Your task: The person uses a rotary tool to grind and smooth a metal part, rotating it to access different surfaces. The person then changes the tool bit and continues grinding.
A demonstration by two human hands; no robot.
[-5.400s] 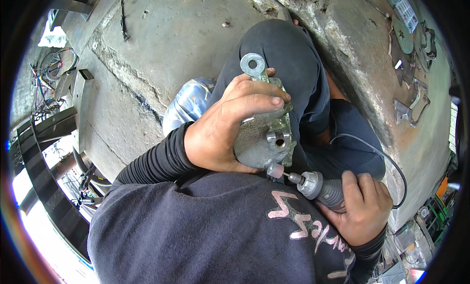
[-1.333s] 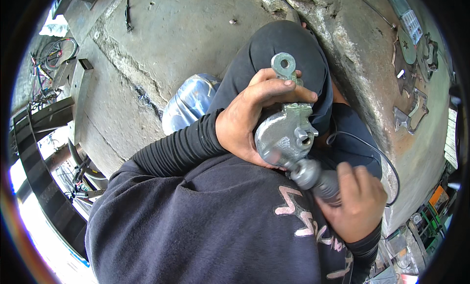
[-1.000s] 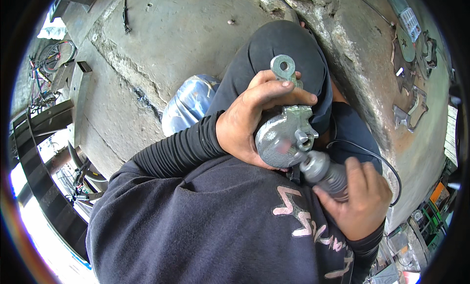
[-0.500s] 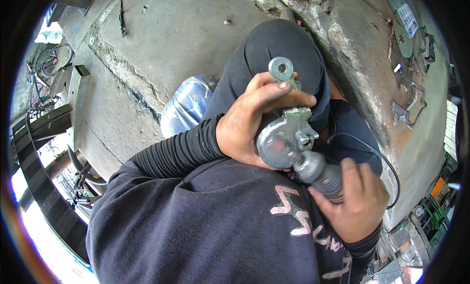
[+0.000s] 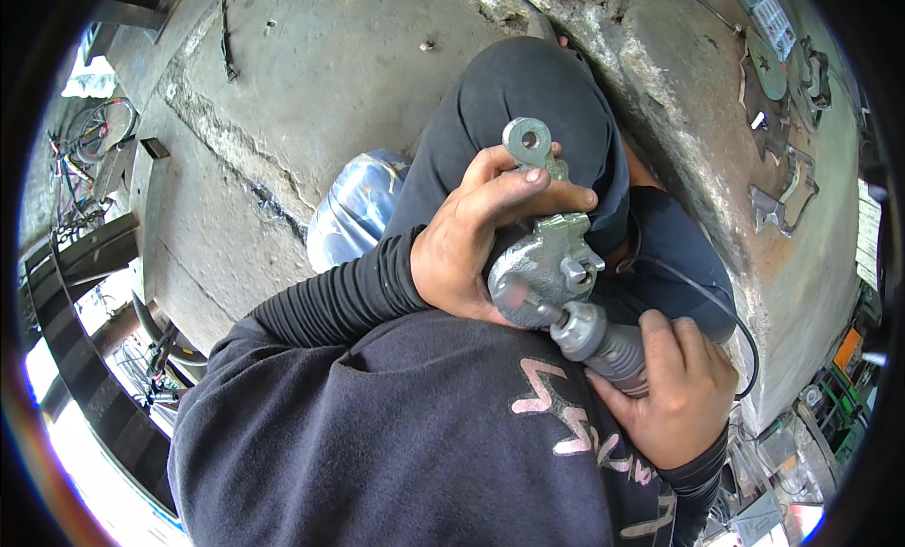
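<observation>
My left hand [image 5: 471,236] is wrapped round a grey metal brake caliper [image 5: 537,273] and holds it over my lap. A round eye with a hole sticks up past my fingers, and a hex fitting juts from the caliper's right side. In my right hand [image 5: 683,387] is a corded rotary tool [image 5: 603,339], gripped round its dark body. Its small pinkish tip [image 5: 514,293] is blurred and lies over the caliper's rounded lower face. Whether the tip touches the metal I cannot tell. My left palm hides part of the caliper's left side.
The tool's black cord [image 5: 745,321] loops over my right leg. A clear plastic bag [image 5: 358,207] stands left of my knee. On the raised concrete at right lie metal brackets [image 5: 787,193] and a round plate [image 5: 765,64]. Steel beams [image 5: 146,212] and a bicycle [image 5: 94,137] are at far left.
The rotary tool and my right hand have shifted slightly left and up, its tip now farther left on the caliper. The caliper has moved a little left in my left hand.
</observation>
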